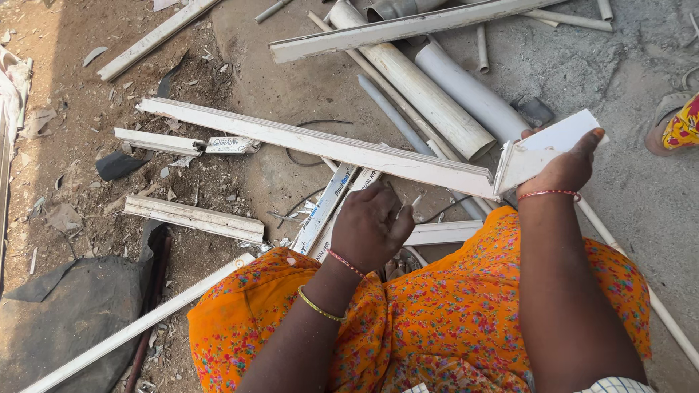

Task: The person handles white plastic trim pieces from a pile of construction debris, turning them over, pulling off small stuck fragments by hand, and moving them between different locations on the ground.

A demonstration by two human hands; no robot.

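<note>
Here, right hand [564, 169] fingers grasp the bent end of a long white trunking strip [320, 143], raising it off the floor [619, 65]; left hand [369, 225] clenched, contents hidden.

Two hands: left hand [369, 227], right hand [562, 169]. Three large pale pipes [426, 91] lie on the ground. One sandalled foot [676, 124] at right edge.
</note>
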